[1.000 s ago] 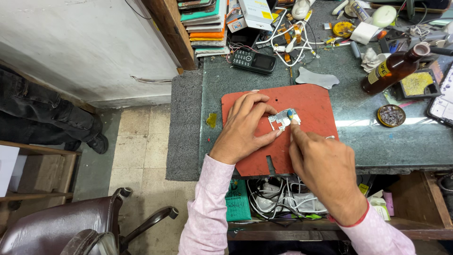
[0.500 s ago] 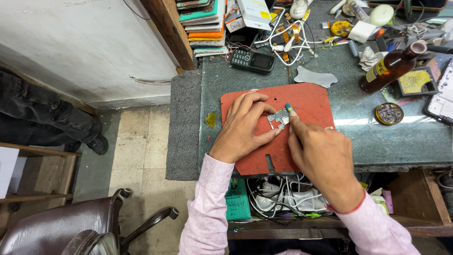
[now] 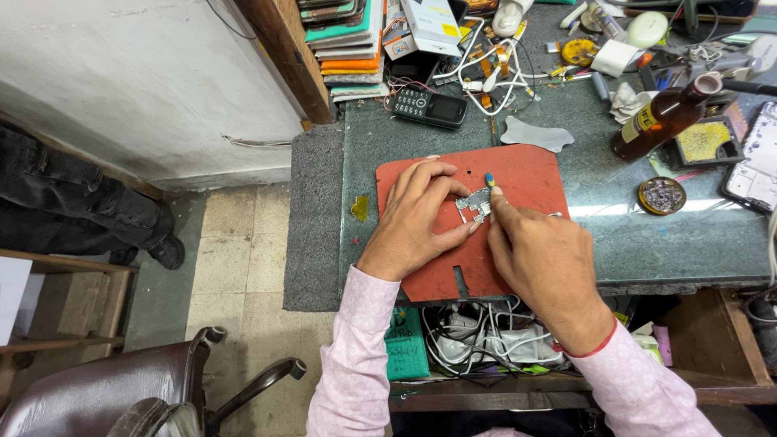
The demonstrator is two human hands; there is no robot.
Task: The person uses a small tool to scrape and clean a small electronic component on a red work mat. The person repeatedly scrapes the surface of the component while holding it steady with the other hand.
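A small circuit board (image 3: pixel 474 204) lies on a red work mat (image 3: pixel 530 174) on the dark green bench. My left hand (image 3: pixel 417 218) rests on the mat and pinches the board between fingers and thumb. My right hand (image 3: pixel 538 255) grips a thin tool with a blue tip (image 3: pixel 490 179), held against the board's right edge. Most of the tool is hidden inside the fist.
A brown glass bottle (image 3: pixel 664 120), a round tin (image 3: pixel 661 195), a black keypad phone (image 3: pixel 429 107), tangled cables (image 3: pixel 494 61) and stacked books (image 3: pixel 344 36) crowd the bench's back. A phone (image 3: pixel 753 162) lies at the right. Another person's dark-trousered legs (image 3: pixel 73 202) are at left, an office chair (image 3: pixel 137 388) below.
My right hand has shifted slightly up and left on the board, and the blue tool tip now stands above the board's top edge. The left hand has kept its hold.
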